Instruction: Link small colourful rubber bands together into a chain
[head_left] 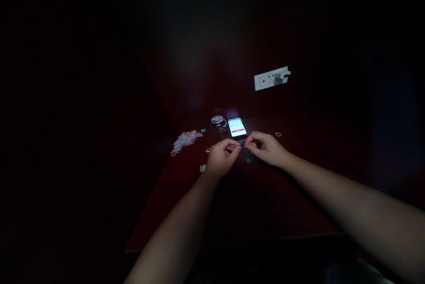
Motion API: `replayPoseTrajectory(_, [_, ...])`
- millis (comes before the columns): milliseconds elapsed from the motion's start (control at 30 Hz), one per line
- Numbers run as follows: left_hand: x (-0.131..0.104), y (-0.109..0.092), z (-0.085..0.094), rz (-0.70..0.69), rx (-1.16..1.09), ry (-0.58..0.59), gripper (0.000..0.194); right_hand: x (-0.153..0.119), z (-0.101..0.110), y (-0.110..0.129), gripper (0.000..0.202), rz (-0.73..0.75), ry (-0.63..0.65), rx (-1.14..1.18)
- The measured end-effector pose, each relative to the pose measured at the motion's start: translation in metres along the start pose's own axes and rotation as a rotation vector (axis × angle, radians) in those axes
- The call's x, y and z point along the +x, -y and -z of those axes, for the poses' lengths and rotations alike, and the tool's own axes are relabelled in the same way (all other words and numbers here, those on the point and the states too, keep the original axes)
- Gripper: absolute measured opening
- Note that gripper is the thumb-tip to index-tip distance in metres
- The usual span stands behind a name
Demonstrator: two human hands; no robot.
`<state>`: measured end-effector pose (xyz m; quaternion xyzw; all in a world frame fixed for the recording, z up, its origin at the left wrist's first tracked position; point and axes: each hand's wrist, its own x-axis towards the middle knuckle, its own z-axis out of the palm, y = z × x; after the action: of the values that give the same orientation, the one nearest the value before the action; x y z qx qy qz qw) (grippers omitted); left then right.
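Observation:
My left hand [223, 156] and my right hand [267, 149] meet over the dark red table [245, 204], fingertips pinched and almost touching. Between them runs a small elastic band [243, 144], dark and thin, held from both sides; its exact colour is lost in the low light. Just beyond the fingers a phone [237, 130] lies with its screen lit. Beneath my right hand are some blue bands [249, 159]. Close to my left wrist sits a pale bundle of bands [202, 168], and a single yellow band [208, 150] lies beside that hand.
A loose pile of coloured elastic bands [186, 141] spreads on the left. Behind it stands a round lidded jar [218, 121]. One orange band [278, 134] lies at right. On the wall is a white socket [270, 79] with a plugged-in charger [283, 74]. Surroundings are very dark.

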<state>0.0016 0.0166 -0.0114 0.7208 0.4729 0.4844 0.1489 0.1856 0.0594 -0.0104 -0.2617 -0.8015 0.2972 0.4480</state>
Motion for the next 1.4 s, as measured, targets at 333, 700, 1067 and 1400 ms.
replayPoseTrajectory(333, [0.0007,-0.0004,0.001,-0.001,0.029,-0.007,0.014,0.0004,-0.0005,-0.0005,0.012,-0.007,-0.021,0.009])
replayPoseTrajectory(700, [-0.0003,-0.0011,0.0013,-0.019,0.024,0.001,0.014,-0.0002,0.0002,0.0006,0.018,-0.04,-0.003,0.065])
replayPoseTrajectory(1067, [-0.0011,-0.0028,-0.0006,-0.018,0.021,0.051,0.014,-0.0002,0.0002,0.0016,0.014,-0.012,0.018,0.032])
replayPoseTrajectory(1400, [-0.001,-0.0029,0.0,-0.006,0.032,0.032,0.013,0.0006,0.0001,-0.0025,0.009,-0.02,-0.006,0.042])
